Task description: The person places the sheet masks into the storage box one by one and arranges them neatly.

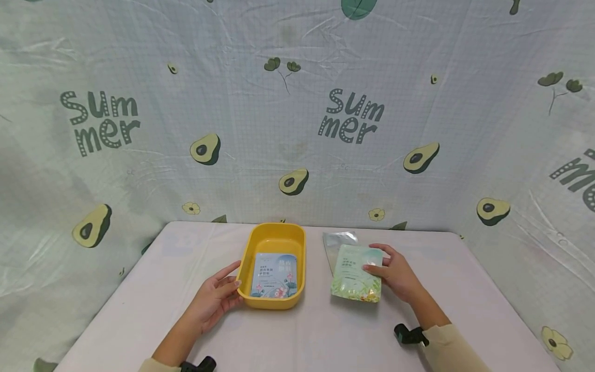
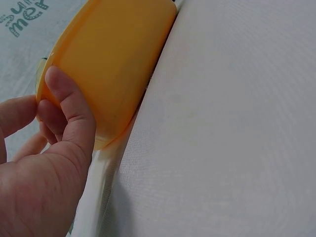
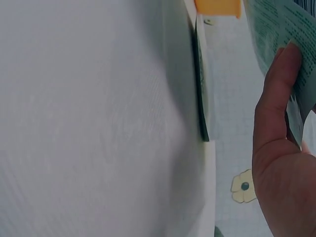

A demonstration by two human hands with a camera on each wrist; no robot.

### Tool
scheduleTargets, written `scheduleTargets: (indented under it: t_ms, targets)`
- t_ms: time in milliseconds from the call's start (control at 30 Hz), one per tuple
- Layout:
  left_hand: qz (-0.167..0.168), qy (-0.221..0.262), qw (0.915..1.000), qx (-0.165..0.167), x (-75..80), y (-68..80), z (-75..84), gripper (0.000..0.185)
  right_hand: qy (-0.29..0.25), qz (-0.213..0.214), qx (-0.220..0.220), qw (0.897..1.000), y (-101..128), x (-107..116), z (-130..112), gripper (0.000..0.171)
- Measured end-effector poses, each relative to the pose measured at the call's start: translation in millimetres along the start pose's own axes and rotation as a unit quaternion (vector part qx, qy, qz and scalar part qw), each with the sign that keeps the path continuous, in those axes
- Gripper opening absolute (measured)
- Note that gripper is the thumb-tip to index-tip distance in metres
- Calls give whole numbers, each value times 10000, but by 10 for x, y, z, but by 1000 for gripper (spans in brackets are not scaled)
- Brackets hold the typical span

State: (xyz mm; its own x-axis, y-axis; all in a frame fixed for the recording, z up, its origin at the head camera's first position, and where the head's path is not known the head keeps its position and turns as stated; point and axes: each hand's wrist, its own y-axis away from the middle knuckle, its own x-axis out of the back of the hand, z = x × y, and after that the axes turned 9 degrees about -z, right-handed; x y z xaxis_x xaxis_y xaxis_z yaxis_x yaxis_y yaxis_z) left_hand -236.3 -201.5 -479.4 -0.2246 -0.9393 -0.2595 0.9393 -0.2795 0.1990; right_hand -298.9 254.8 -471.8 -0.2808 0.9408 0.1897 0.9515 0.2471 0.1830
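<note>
A yellow tray (image 1: 247,257) stands on the white table, with a blue flowered packet (image 1: 274,276) lying flat inside it. My left hand (image 1: 214,299) rests against the tray's near left corner with its fingers fairly straight. In the left wrist view the left hand (image 2: 54,163) has its thumb pressed on the tray's (image 2: 113,59) outer wall. To the right of the tray, my right hand (image 1: 397,276) holds a green packet (image 1: 355,279) by its right edge, thumb on its face. In the right wrist view the right hand (image 3: 281,168) lays its thumb across the green packet (image 3: 276,29).
A silver packet (image 1: 338,240) lies partly under the far end of the green one. The white table (image 1: 325,336) runs to an avocado-print cloth backdrop (image 1: 297,129) on the far side and both flanks. Black wrist mounts (image 1: 411,335) sit on both forearms.
</note>
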Motion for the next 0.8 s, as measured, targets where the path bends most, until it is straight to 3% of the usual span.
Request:
scheduleTargets:
  t_ms: [800]
  targets:
    - [-22, -11, 10000, -41, 8, 5, -11, 65, -643, -359, 350, 9967, 20, -482, -172, 77]
